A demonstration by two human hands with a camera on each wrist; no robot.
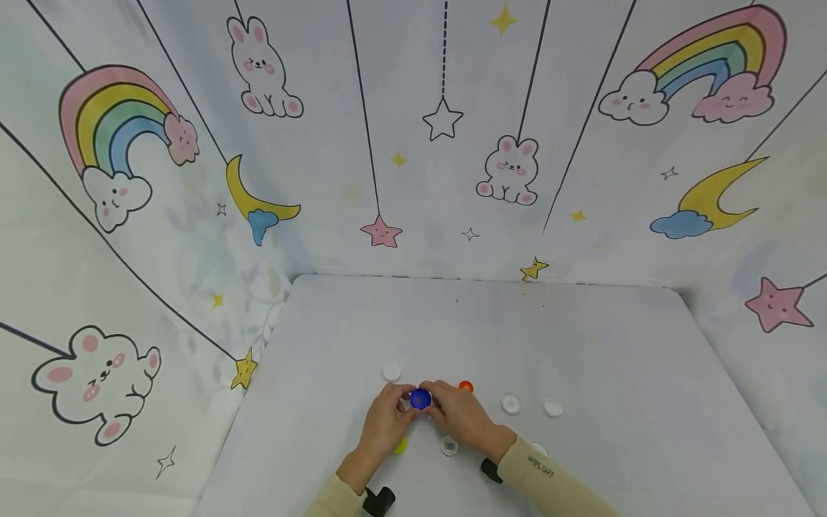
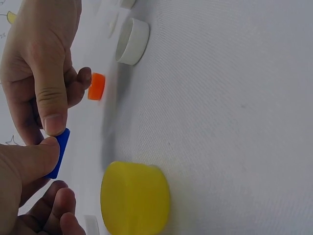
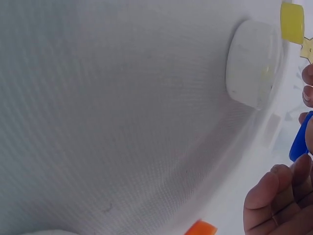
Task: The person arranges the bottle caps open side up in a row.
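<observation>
A blue bottle cap (image 1: 421, 398) is held between both hands over the white table, its hollow side facing the head camera. My left hand (image 1: 382, 424) pinches it from the left and my right hand (image 1: 461, 413) from the right. In the left wrist view both thumbs press on the blue cap (image 2: 59, 152), which appears edge-on. A yellow cap (image 1: 400, 446) lies below the left hand, partly hidden by it. Just beyond the right hand is an orange cap (image 1: 466, 387). Under the right hand's near side sits a white cap (image 1: 449, 446), open side up.
More white caps lie around: one (image 1: 391, 371) beyond the left hand, two to the right (image 1: 510, 404), and another (image 1: 540, 449) partly behind the right sleeve. Black wrist cameras (image 1: 379, 501) sit at both wrists. Printed cloth walls (image 1: 426, 187) border the table (image 1: 581, 337).
</observation>
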